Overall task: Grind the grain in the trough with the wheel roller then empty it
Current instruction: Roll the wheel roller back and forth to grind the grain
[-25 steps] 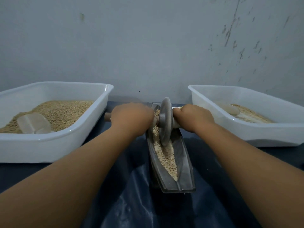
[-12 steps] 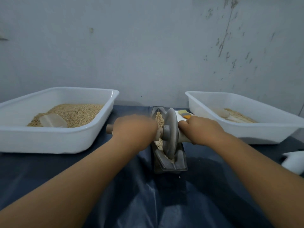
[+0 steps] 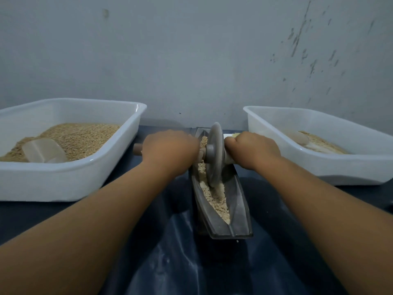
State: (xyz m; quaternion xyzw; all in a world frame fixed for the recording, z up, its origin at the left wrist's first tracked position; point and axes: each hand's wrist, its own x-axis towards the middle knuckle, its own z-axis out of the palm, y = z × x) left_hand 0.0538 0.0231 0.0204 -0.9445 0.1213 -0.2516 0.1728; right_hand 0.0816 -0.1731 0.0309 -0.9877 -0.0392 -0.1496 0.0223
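A grey boat-shaped trough [image 3: 240,213] lies lengthwise on the dark table, with crushed tan grain [image 3: 217,201] along its groove. The grey wheel roller [image 3: 213,154] stands upright in the far half of the trough. My left hand [image 3: 170,151] grips the wooden axle handle left of the wheel, and the handle's end [image 3: 137,149] sticks out past my knuckles. My right hand [image 3: 253,149] grips the handle on the wheel's right side.
A white tub [image 3: 63,179] at the left holds whole grain and a clear scoop [image 3: 43,151]. A second white tub [image 3: 319,167] at the right holds some grain and another scoop [image 3: 297,137]. A dark blue sheet [image 3: 170,262] covers the table. The wall is close behind.
The wheel has rolled from the near end of the trough back to its far half, both hands moving away from me with it. More of the near groove and grain shows.
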